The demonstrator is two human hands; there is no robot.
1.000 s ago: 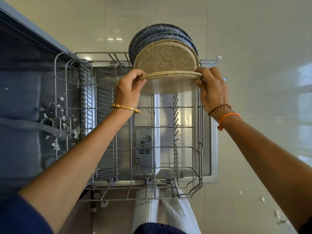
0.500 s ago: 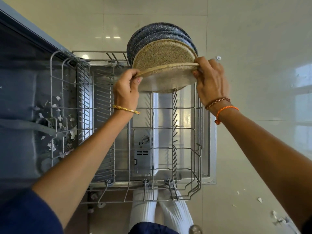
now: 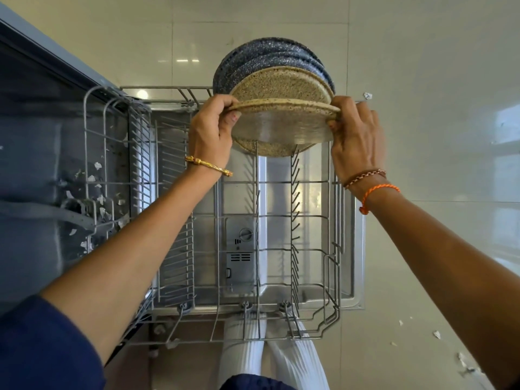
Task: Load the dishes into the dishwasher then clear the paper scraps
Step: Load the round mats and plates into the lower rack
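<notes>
A speckled beige plate (image 3: 281, 126) stands nearly on edge at the far end of the pulled-out wire rack (image 3: 281, 277). My left hand (image 3: 211, 130) grips its left rim and my right hand (image 3: 354, 136) grips its right rim. Its lower edge sits down among the rack's tines. Right behind it stands another beige plate (image 3: 278, 84), and behind that several dark blue speckled plates (image 3: 261, 56). White paper scraps (image 3: 98, 198) lie inside the dishwasher tub at the left, and more paper scraps (image 3: 436, 334) lie on the floor at the lower right.
The open dishwasher door (image 3: 357, 249) lies under the rack, with its detergent dispenser (image 3: 240, 263) showing through the wires. The near rows of tines hold nothing. Pale floor tiles (image 3: 436, 80) surround the appliance. My white-trousered legs (image 3: 281, 356) stand at the rack's near edge.
The beige plate in both hands has dropped lower and tipped more upright against the plates behind it, its lower edge now between the rack's tines. Both hands keep their grip.
</notes>
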